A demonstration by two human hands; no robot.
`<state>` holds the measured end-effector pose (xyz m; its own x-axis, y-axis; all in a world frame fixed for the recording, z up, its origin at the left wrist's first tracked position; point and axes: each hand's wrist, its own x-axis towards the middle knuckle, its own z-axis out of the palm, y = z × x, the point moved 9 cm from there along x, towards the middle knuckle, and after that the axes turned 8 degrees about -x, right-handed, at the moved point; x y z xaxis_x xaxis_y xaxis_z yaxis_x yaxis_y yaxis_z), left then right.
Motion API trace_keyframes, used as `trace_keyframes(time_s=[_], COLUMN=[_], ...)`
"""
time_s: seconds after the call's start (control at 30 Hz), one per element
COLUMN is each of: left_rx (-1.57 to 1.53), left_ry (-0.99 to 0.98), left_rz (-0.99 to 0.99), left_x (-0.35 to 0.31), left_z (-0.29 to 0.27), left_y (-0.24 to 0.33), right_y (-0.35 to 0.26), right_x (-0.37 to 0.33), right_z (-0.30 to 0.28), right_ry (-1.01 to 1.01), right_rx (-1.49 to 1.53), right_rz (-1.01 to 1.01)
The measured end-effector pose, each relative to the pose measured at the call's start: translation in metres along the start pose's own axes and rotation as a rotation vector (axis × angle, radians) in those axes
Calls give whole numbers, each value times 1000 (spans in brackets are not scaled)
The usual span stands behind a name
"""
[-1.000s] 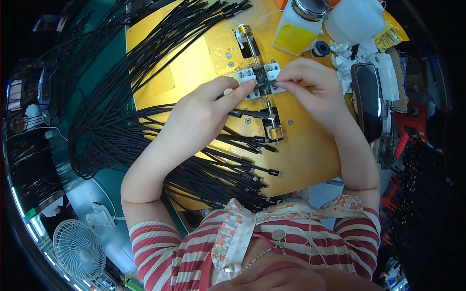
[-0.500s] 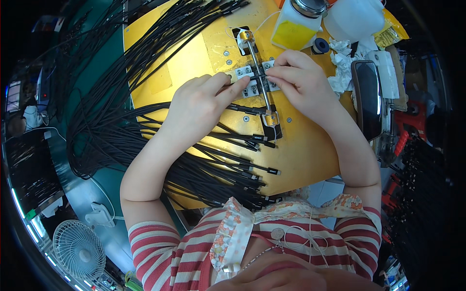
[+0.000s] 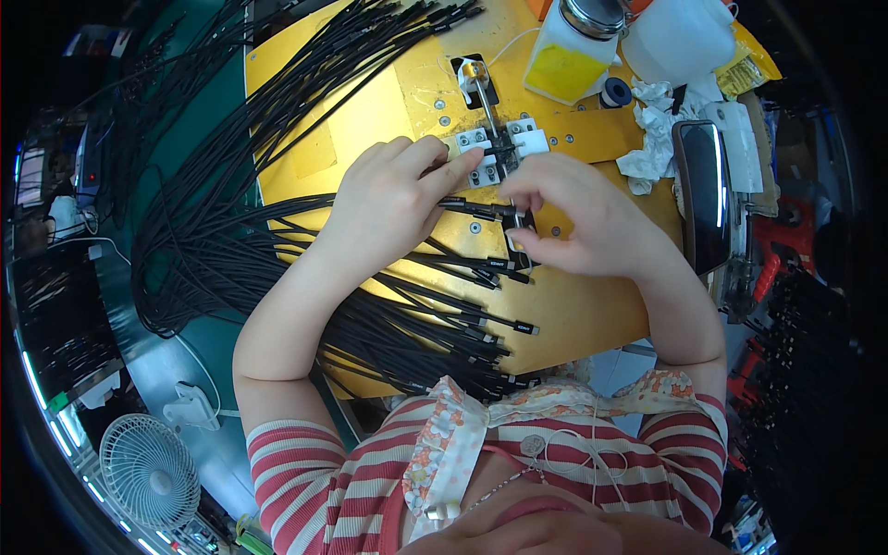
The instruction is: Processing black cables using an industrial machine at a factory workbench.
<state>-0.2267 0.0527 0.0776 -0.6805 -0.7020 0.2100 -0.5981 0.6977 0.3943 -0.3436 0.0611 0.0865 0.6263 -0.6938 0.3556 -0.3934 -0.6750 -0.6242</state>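
My left hand [image 3: 393,194] is closed, with its thumb and forefinger pinching a black cable [image 3: 495,151] at the small metal clamp block [image 3: 479,172]. The cable lies across the block, under a slim metal rod [image 3: 487,109] that runs from a brass-coloured pivot [image 3: 474,70] at the far end toward me. My right hand [image 3: 587,213] hovers by the rod's near end, thumb and fingers curved and apart. That near end is partly hidden between them. A white block [image 3: 531,141] sits at the clamp's right side.
Bundles of black cables [image 3: 199,236] spread over the gold plate [image 3: 592,310] and green mat. At the back right stand a jar with a yellow label [image 3: 561,65] and a white bottle [image 3: 680,42]. Crumpled tissue [image 3: 650,139] and a phone [image 3: 703,194] lie on the right.
My right hand has left the cable end at the clamp and come nearer to me, its fingers parting beside the rod's near end. My left hand stays at the clamp.
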Motion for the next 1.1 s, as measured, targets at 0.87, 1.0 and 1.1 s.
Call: trace_keyframes(time_s=[0.87, 1.0, 1.1], left_rx=[-521, -512, -417], left_ry=[-53, 61, 116], left_rz=[-12, 26, 121], left_x=[-5, -7, -7], left_z=[-25, -14, -16], left_y=[29, 19, 20], right_y=[-13, -2, 8], right_x=[2, 1, -2], right_z=[-27, -23, -16], right_ry=[177, 171, 168], right_rx=[272, 271, 384], right_rz=[-10, 79, 153])
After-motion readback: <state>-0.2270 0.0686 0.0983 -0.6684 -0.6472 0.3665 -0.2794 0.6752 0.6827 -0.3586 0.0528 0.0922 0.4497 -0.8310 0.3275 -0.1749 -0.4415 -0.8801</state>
